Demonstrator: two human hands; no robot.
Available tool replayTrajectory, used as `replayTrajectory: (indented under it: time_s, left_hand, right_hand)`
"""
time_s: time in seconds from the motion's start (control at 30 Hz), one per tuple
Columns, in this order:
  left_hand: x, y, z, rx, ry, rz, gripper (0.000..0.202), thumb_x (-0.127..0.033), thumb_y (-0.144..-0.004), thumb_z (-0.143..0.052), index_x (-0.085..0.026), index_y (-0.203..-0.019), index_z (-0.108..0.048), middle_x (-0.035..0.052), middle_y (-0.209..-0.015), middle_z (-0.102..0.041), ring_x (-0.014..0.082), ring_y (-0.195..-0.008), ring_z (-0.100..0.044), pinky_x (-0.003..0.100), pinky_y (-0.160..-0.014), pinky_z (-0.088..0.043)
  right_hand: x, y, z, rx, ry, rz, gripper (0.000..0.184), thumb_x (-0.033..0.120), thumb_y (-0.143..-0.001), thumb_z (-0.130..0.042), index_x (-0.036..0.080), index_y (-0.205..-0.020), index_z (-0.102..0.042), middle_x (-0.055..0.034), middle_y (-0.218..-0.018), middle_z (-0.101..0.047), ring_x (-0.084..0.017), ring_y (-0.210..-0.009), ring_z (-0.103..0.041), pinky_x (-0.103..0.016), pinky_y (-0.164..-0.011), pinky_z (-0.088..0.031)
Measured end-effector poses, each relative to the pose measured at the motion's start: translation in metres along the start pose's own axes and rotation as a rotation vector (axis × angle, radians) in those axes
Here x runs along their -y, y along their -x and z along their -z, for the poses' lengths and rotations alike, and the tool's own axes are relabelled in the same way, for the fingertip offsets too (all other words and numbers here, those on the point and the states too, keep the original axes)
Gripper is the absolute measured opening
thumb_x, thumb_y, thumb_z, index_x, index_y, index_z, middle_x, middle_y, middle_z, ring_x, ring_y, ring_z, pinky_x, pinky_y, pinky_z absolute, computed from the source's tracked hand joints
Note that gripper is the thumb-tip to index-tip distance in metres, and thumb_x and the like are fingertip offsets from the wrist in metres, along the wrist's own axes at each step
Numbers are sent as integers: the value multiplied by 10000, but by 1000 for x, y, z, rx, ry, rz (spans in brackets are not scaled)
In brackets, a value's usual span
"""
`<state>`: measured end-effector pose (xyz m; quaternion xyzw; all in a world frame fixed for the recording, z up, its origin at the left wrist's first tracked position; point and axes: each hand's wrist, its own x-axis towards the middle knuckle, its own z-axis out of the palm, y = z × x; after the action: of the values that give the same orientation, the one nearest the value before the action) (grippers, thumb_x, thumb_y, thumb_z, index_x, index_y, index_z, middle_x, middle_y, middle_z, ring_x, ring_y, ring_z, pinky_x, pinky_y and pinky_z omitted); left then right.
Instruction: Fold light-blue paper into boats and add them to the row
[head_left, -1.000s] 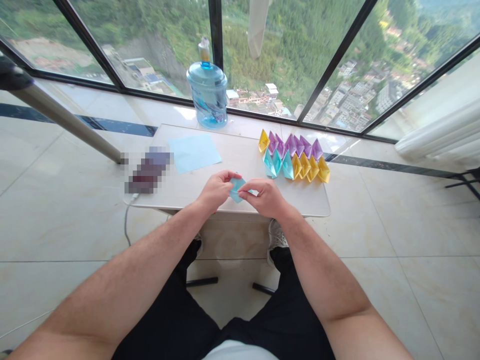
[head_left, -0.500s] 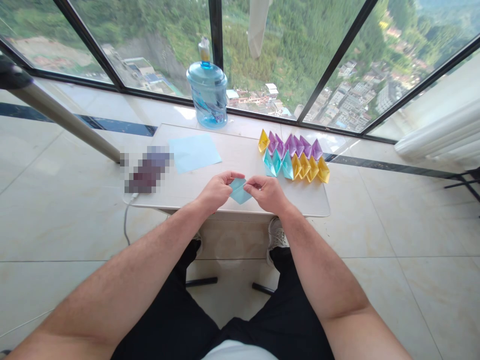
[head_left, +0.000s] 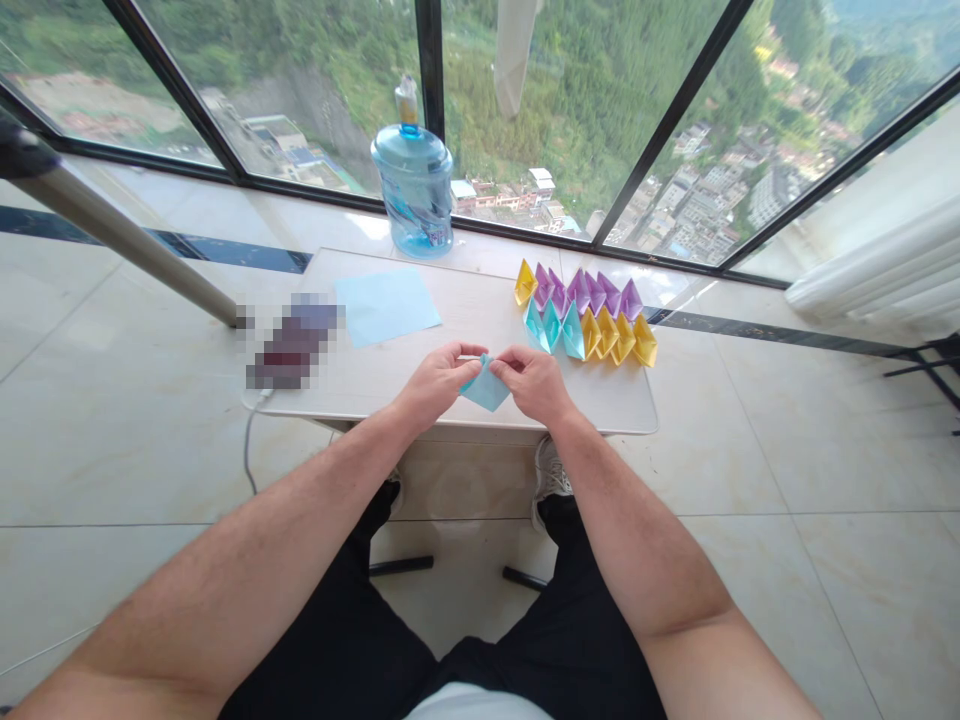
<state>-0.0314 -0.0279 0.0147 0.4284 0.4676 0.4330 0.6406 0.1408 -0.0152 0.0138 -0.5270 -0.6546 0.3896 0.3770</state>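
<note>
A small folded piece of light blue paper (head_left: 486, 390) hangs between both hands just above the near edge of the small white table (head_left: 375, 370). My left hand (head_left: 435, 383) pinches its upper left corner with thumb and fingers closed. My right hand (head_left: 534, 382) pinches its upper right corner the same way. The paper points downward like a diamond. A flat sheet of light blue paper (head_left: 385, 305) lies on the table to the far left of my hands.
Several folded paper boats (head_left: 583, 315) in yellow, purple and blue stand in two rows at the table's far right. A blurred-out object (head_left: 292, 340) with a cable lies at the left edge. A blue water jug (head_left: 413, 185) stands by the window. A slanted pole (head_left: 120, 235) crosses left.
The folded blue paper has been turned and opened out a little between my hands; my right fingers moved from the paper's middle up to its top corner, close to my left fingers.
</note>
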Motion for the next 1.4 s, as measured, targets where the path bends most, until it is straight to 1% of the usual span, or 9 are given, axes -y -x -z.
replayTrajectory:
  time_s: [0.1,0.2,0.43,0.63,0.77,0.9,1.07,1.23,1.4]
  left_hand:
    - [1,2,-2,26,-3,-46,451,-379,-669,-821,-137,-1027,-691,82,-931,-765,217,-844,-699,339,-785,-534]
    - [1,3,-5,13,-7,-60,421,-358,-650,-822,-143,-994,-709,74,-914,-771,238,-895,-703,357,-825,-541]
    - [1,5,-9,-34,-50,-61,356,-368,-685,-772,-155,-968,-742,53,-839,-770,223,-822,-697,333,-767,-545]
    - [4,5,-11,-104,-68,-63,337,-390,-709,-754,-145,-940,-743,48,-790,-757,184,-696,-667,284,-642,-514]
    - [6,5,-13,-150,-87,-80,332,-407,-734,-735,-134,-922,-750,47,-788,-752,160,-665,-648,255,-604,-493]
    - [6,5,-13,-167,-87,-98,346,-431,-761,-716,-128,-923,-758,56,-783,-749,153,-652,-638,247,-589,-486]
    - [6,6,-14,-186,-103,-113,311,-409,-763,-719,-133,-900,-760,49,-761,-741,155,-643,-635,249,-584,-485]
    - [6,8,-16,-192,-122,-126,313,-402,-767,-709,-132,-918,-759,54,-785,-748,166,-670,-647,260,-607,-497]
    - [7,8,-17,-225,-142,-136,283,-384,-766,-707,-138,-899,-755,51,-779,-746,165,-668,-643,264,-621,-498]
  right_hand:
    - [0,0,-2,-30,21,-4,182,370,-805,-676,201,-741,-698,20,-660,-681,-135,-628,-596,-266,-614,-454]
    - [2,1,-3,-61,31,-30,172,367,-775,-713,201,-737,-688,15,-668,-692,-142,-634,-617,-270,-624,-471]
    - [7,2,-4,-108,18,-21,100,296,-766,-689,198,-753,-693,-6,-699,-717,-160,-672,-653,-282,-663,-505]
    - [6,3,-7,-113,70,-22,117,317,-781,-687,202,-757,-695,-6,-714,-724,-163,-686,-658,-281,-661,-500]
    - [6,5,-8,-118,91,-18,126,320,-802,-673,204,-763,-703,-3,-718,-727,-160,-688,-664,-270,-662,-491]
    - [8,6,-9,-137,112,-30,137,335,-808,-672,208,-768,-707,-3,-722,-730,-162,-692,-664,-270,-666,-488]
    - [9,6,-9,-137,119,-28,136,332,-806,-676,208,-757,-700,-1,-712,-725,-162,-686,-661,-272,-667,-483]
    - [10,6,-10,-147,146,-34,124,325,-807,-672,213,-759,-697,2,-713,-727,-165,-696,-668,-275,-677,-485]
    - [7,7,-13,-144,169,-28,118,326,-818,-661,221,-774,-695,-1,-731,-733,-170,-705,-675,-288,-695,-493]
